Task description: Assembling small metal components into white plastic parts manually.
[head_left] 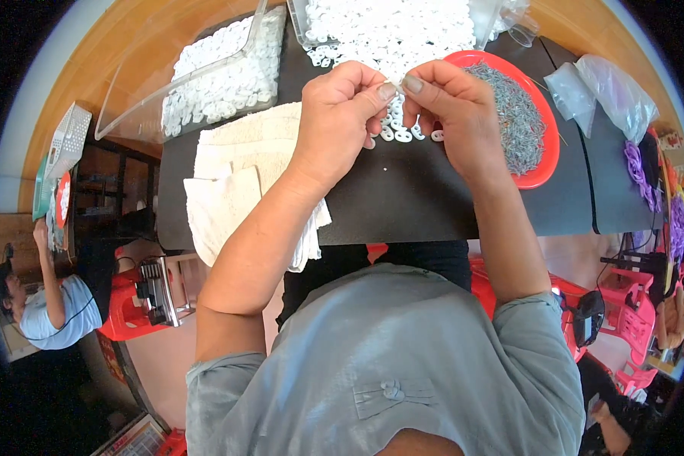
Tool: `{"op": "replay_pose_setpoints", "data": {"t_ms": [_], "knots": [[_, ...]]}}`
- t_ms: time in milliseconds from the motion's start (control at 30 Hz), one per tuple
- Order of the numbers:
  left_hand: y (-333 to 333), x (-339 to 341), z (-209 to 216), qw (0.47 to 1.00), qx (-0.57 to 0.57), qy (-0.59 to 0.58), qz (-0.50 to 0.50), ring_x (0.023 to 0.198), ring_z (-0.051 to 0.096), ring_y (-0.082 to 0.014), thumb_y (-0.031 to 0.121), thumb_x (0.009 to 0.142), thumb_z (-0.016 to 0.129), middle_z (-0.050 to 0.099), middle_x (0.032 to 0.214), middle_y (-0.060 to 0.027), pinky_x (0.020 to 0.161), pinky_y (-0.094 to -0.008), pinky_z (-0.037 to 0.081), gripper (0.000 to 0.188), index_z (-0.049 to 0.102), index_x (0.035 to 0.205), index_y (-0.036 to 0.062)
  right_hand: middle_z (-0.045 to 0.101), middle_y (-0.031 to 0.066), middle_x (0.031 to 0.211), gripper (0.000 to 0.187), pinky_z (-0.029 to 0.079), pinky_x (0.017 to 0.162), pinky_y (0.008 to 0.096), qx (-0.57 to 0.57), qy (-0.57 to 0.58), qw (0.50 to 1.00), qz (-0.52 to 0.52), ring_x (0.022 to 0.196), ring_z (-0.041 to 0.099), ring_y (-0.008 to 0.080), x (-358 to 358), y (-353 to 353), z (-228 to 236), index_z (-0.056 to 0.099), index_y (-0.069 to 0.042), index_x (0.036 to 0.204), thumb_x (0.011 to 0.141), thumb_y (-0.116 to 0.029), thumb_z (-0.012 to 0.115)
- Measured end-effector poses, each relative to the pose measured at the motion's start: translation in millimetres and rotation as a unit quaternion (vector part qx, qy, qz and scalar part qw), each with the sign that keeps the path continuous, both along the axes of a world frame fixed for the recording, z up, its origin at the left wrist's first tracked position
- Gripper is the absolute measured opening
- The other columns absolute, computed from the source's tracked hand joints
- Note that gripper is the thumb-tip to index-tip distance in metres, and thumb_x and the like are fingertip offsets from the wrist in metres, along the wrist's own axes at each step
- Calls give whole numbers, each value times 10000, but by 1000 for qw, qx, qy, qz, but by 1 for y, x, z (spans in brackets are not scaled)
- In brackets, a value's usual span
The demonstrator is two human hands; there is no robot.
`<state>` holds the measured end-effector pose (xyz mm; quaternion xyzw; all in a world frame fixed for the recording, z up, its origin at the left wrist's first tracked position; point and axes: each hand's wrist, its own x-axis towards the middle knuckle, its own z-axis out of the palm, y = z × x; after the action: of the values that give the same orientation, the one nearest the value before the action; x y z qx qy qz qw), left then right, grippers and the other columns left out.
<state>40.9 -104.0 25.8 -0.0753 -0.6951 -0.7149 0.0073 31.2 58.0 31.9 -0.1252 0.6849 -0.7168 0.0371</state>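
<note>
Above the dark table (418, 209), my left hand (340, 114) and my right hand (457, 110) meet fingertip to fingertip. Thumb and forefinger of each are pinched together around a small whitish piece (397, 86); the fingers mostly cover it, so its exact kind is unclear. Just below them lie several loose white plastic pieces with holes (403, 135), like small figure-eight links. Behind my hands spreads a large heap of the same white pieces (387, 23). Close to my right hand stands a red dish (552, 144) filled with thin grey metal-looking bits (518, 125).
At the far left, a clear plastic box (137, 106) holds more white pieces. A cream towel (232, 197) hangs over the table's near left edge. Clear plastic bags (615, 91) and purple cord (640, 176) lie at the right. Another person (57, 308) works at the left.
</note>
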Motion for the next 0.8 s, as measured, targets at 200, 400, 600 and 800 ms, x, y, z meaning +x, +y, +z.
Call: {"op": "replay_pose_setpoints", "data": {"t_ms": [200, 400, 600, 800], "knots": [[5, 4, -3, 999, 7, -7, 40, 530, 500, -69, 120, 907, 614, 562, 652, 0, 445, -199, 377, 111, 610, 832, 38, 596, 5, 664, 166, 344, 497, 180, 11, 10, 1000, 0, 547, 495, 46, 2, -6, -4, 632, -40, 907, 935, -197, 587], [4, 0, -5, 994, 96, -30, 33, 510, 507, -69, 82, 881, 618, 559, 635, -14, 413, -210, 392, 113, 599, 790, 18, 574, 4, 660, 172, 353, 493, 188, -3, 2, 1000, 4, 567, 533, 64, 0, -6, -5, 627, -27, 902, 941, -186, 575], [2, -2, -2, 993, 110, -36, 1, 529, 542, -76, 69, 856, 666, 596, 664, -30, 428, -204, 422, 73, 633, 852, 4, 553, 19, 653, 172, 347, 463, 196, -18, -19, 999, 22, 567, 550, 94, -7, 4, -1, 615, -13, 891, 941, -172, 571], [3, -4, -1, 982, 184, 13, -46, 557, 581, -109, -4, 784, 729, 635, 715, -63, 462, -203, 463, 223, 644, 986, -43, 535, 23, 656, 174, 334, 439, 196, -51, -39, 997, 50, 560, 557, 120, -7, 12, 5, 602, -5, 875, 937, -165, 573]]}}
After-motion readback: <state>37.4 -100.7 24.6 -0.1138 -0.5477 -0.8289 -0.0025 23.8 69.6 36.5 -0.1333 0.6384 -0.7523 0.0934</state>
